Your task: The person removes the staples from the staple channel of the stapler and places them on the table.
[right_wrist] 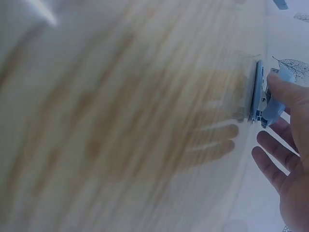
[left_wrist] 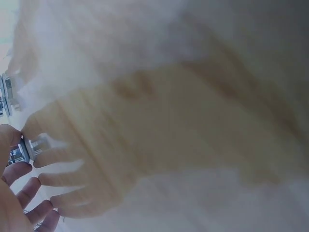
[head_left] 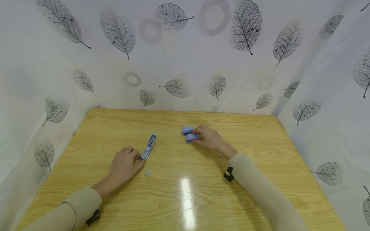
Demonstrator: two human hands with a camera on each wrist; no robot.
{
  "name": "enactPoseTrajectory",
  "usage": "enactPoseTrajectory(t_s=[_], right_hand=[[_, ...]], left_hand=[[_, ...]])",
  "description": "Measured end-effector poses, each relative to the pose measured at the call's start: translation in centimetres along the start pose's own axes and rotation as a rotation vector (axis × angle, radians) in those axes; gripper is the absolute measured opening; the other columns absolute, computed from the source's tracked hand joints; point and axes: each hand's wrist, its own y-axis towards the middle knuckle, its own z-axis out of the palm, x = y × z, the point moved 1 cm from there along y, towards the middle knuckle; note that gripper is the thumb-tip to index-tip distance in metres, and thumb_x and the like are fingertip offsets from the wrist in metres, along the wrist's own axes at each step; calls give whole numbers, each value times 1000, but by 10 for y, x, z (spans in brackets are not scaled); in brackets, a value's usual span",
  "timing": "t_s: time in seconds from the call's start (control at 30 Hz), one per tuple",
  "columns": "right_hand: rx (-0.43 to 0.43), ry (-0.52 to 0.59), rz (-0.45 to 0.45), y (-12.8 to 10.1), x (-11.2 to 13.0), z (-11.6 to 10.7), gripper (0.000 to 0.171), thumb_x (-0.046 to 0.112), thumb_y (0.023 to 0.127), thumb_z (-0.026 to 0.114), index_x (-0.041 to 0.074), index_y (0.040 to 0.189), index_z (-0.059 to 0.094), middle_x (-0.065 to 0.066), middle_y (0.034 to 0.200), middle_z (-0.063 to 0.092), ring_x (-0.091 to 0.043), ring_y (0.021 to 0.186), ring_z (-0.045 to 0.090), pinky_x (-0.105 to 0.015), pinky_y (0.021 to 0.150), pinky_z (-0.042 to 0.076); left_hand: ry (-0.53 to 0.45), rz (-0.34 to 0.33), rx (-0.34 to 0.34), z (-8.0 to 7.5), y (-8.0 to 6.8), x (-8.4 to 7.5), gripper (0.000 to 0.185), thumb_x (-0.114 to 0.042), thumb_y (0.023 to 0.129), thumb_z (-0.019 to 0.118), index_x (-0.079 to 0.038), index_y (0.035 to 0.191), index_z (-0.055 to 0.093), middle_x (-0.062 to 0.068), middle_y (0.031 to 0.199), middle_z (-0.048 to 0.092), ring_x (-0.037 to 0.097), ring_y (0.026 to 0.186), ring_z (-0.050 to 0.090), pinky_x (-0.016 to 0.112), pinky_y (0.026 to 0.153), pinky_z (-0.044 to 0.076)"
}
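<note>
The blue stapler body [head_left: 148,147] lies mid-table, its near end pinched by the left hand [head_left: 124,166]; the right hand [head_left: 209,138] curls round the blue cover [head_left: 189,134], well apart. A staple strip [head_left: 148,173] lies near: best hold the body steady, flat on the table [head_left: 260,144]

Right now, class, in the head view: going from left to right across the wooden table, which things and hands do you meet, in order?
Left hand → metal stapler part → blue stapler body → right hand. The small staple strip lies nearer, beneath the metal part, so it is left out of the order.
</note>
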Motion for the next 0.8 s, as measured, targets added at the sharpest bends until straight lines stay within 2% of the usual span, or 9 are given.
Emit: enactPoseTrajectory(t_s=[0.13, 0.23, 0.4, 0.47, 0.63, 0.8], right_hand=[[7, -19, 5, -2, -2, 2, 42, 34, 96, 78, 10, 130, 70, -6, 114, 71, -20, 100, 66, -39, 88, 59], [6, -14, 18, -7, -5, 1, 41, 34, 96, 77, 11, 130, 70, -6, 116, 72, -21, 103, 67, -40, 91, 60], [-1, -12, 37, -25, -13, -4, 37, 31, 96, 77, 11, 127, 71, -7, 117, 72, -23, 106, 69, -43, 93, 60], [-7, -15, 39, -34, -17, -8, 37, 30, 96, 78, 11, 127, 71, -7, 116, 72, -24, 106, 69, -44, 92, 60], [-28, -28, 48, -55, -25, -15, 37, 28, 95, 79, 10, 126, 72, -7, 116, 74, -25, 107, 71, -46, 92, 60], [-43, -45, 53, -73, -31, -20, 35, 25, 93, 81, 8, 123, 73, -8, 113, 74, -25, 104, 71, -46, 91, 61]], left_hand=[[-7, -12, 5, 1, 0, 1, 29, -33, 89, 84, -7, 97, 75, 12, 103, 70, 33, 96, 65, 49, 79, 55], [-18, -22, 9, 1, -1, 2, 29, -33, 89, 84, -7, 99, 75, 12, 103, 71, 32, 96, 65, 49, 80, 55], [-58, -53, 7, -2, -4, 0, 35, -34, 92, 81, -4, 108, 74, 16, 109, 71, 36, 102, 65, 54, 88, 56], [-71, -57, -15, -4, -3, -3, 37, -34, 92, 80, -3, 111, 73, 16, 110, 72, 36, 105, 65, 55, 91, 55], [-93, -26, -64, -6, 2, -21, 36, -35, 94, 79, -4, 111, 74, 13, 110, 73, 35, 109, 66, 53, 94, 55], [-136, 81, -139, -1, 8, -51, 34, -31, 90, 84, -5, 108, 75, 12, 107, 74, 36, 109, 68, 53, 93, 58]])
